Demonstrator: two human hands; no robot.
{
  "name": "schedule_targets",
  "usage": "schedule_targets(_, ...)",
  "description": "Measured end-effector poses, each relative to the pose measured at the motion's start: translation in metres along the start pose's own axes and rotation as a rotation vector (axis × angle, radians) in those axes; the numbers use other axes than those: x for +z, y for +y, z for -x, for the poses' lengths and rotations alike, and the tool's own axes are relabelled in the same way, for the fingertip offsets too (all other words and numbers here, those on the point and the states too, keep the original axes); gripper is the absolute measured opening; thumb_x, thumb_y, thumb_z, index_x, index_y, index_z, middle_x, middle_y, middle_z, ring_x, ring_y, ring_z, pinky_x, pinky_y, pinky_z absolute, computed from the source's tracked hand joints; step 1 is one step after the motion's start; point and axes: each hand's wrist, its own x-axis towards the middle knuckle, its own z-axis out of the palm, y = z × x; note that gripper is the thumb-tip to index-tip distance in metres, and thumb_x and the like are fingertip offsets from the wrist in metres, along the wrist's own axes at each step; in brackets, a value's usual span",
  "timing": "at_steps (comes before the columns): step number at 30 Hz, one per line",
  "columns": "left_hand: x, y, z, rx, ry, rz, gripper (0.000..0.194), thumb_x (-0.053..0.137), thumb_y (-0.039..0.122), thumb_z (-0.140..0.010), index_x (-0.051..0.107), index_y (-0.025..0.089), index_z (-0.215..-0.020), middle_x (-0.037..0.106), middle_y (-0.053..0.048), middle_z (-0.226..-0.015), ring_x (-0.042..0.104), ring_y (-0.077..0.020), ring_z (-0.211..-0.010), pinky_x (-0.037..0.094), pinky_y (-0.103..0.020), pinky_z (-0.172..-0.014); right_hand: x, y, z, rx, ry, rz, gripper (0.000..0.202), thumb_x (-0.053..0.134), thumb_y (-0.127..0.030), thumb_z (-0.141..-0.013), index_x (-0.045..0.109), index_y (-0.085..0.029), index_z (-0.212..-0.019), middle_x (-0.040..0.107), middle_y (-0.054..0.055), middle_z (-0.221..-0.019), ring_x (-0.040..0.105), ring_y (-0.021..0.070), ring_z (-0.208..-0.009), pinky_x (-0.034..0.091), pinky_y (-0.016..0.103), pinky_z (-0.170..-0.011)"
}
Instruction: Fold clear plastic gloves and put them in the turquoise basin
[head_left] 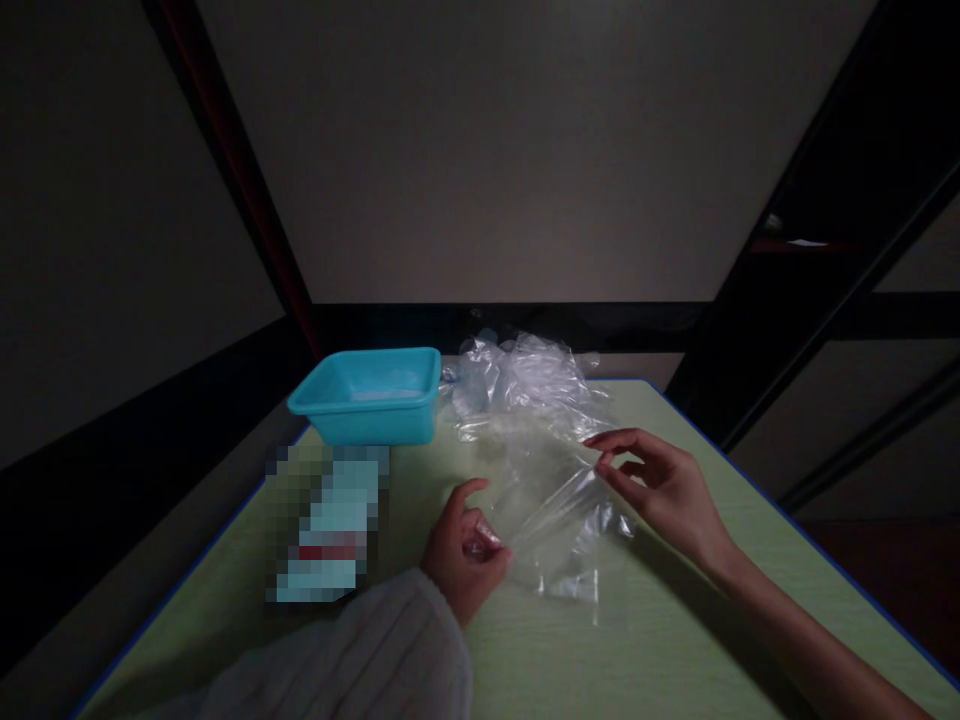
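A thin, clear plastic glove point(551, 510), stretched and creased, hangs between my two hands over the table. My left hand point(465, 560) is closed on its left part, with some plastic bunched at the curled fingers and the index finger bent up away from it. With thumb and fingertips, my right hand point(652, 485) pinches the upper right edge. Behind the hands lies a loose heap of clear plastic gloves point(525, 370), some with rounded finger shapes. The held glove's far edge overlaps the heap in view, so I cannot tell where one ends.
A turquoise plastic basin point(379, 425) stands at the back left of the light green table point(517, 670), which has a blue edge. In front of the basin lies a blurred-out, pale teal item point(337, 520). A pale panel point(510, 160) rises behind the table.
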Motion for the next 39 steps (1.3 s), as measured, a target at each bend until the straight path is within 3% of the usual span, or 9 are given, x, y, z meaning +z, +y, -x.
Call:
schedule_targets(3,-0.002,-0.007,0.004,0.079,-0.051,-0.179,0.064,0.053,0.007,-0.056,0.044,0.020,-0.117,0.049,0.007,-0.060,0.051,-0.0103,-0.054,0.042,-0.019,-0.053,-0.005,0.003,0.003,-0.177,-0.095,0.272,0.020,0.045,-0.013,-0.076,0.061,-0.018,-0.087,0.066,0.009,-0.090,0.061,0.0191,-0.074,0.050,0.032,-0.061)
schedule_targets(6,-0.006,-0.015,0.006,0.282,-0.047,-0.365,0.074,0.053,0.003,-0.052,0.041,0.021,-0.123,0.057,-0.005,-0.098,0.056,-0.0210,-0.090,0.046,-0.032,-0.080,-0.004,0.005,0.006,-0.246,-0.219,0.440,0.027,0.039,-0.007,-0.077,0.061,-0.017,-0.090,0.065,0.011,-0.093,0.060,0.0236,-0.086,0.050,0.037,-0.069)
schedule_targets(11,-0.007,-0.015,0.010,0.590,-0.120,-0.605,0.073,0.048,0.001,-0.056,0.042,0.023,-0.125,0.040,-0.010,-0.131,0.035,-0.0287,-0.124,0.032,-0.046,-0.102,0.007,-0.001,0.013,-0.325,-0.449,0.442,0.027,0.039,-0.012,-0.086,0.062,-0.017,-0.098,0.064,0.011,-0.100,0.059,0.0230,-0.092,0.050,0.039,-0.079)
schedule_targets(16,-0.006,-0.002,0.019,0.694,-0.405,-0.813,0.053,0.045,0.003,-0.063,0.054,0.018,-0.112,0.049,-0.011,-0.129,0.037,-0.0249,-0.125,0.028,-0.044,-0.106,0.015,-0.006,0.021,-0.303,-0.728,0.453,0.040,0.049,-0.030,-0.088,0.052,-0.014,-0.124,0.051,0.015,-0.130,0.046,0.0268,-0.120,0.041,0.043,-0.098)
schedule_targets(22,-0.023,-0.006,0.037,0.834,-0.486,-0.970,0.033,0.047,0.021,-0.076,0.056,0.015,-0.107,0.052,-0.014,-0.128,0.046,-0.0277,-0.118,0.033,-0.044,-0.103,0.016,-0.009,0.024,-0.257,-0.946,0.505,0.059,0.051,-0.044,-0.085,0.042,-0.013,-0.133,0.031,0.019,-0.142,0.026,0.0312,-0.132,0.027,0.048,-0.106)
schedule_targets(30,-0.030,-0.016,0.070,0.910,-0.340,-0.869,0.021,0.045,0.012,-0.082,0.061,0.017,-0.095,0.069,-0.005,-0.090,0.063,-0.0156,-0.081,0.051,-0.023,-0.072,0.013,-0.010,0.024,-0.235,-0.898,0.430,0.056,0.060,-0.041,-0.080,0.047,-0.020,-0.130,0.035,0.016,-0.141,0.032,0.0314,-0.129,0.030,0.051,-0.103)
schedule_targets(32,-0.021,-0.014,0.065,1.000,-0.320,-0.869,0.023,0.041,0.009,-0.082,0.061,0.019,-0.075,0.067,-0.003,-0.076,0.061,-0.0154,-0.070,0.049,-0.024,-0.060,0.014,-0.009,0.024,-0.242,-0.908,0.452,0.057,0.059,-0.042,-0.080,0.046,-0.019,-0.131,0.034,0.017,-0.141,0.031,0.0323,-0.129,0.029,0.052,-0.103)
schedule_targets(36,-0.011,-0.011,0.041,0.900,-0.194,-0.874,0.033,0.036,0.007,-0.086,0.056,0.020,-0.063,0.057,-0.001,-0.058,0.053,-0.0130,-0.054,0.041,-0.022,-0.049,0.015,-0.008,0.023,-0.271,-0.880,0.423,0.056,0.059,-0.045,-0.079,0.048,-0.020,-0.129,0.039,0.016,-0.139,0.034,0.0305,-0.128,0.031,0.050,-0.103)
schedule_targets(39,-0.012,-0.010,0.022,0.913,-0.369,-0.749,0.028,0.038,0.015,-0.088,0.063,0.022,-0.076,0.063,-0.004,-0.069,0.058,-0.0148,-0.064,0.046,-0.023,-0.060,0.015,-0.007,0.023,-0.294,-0.865,0.430,0.055,0.058,-0.044,-0.080,0.050,-0.020,-0.128,0.042,0.015,-0.137,0.036,0.0292,-0.127,0.032,0.048,-0.103)
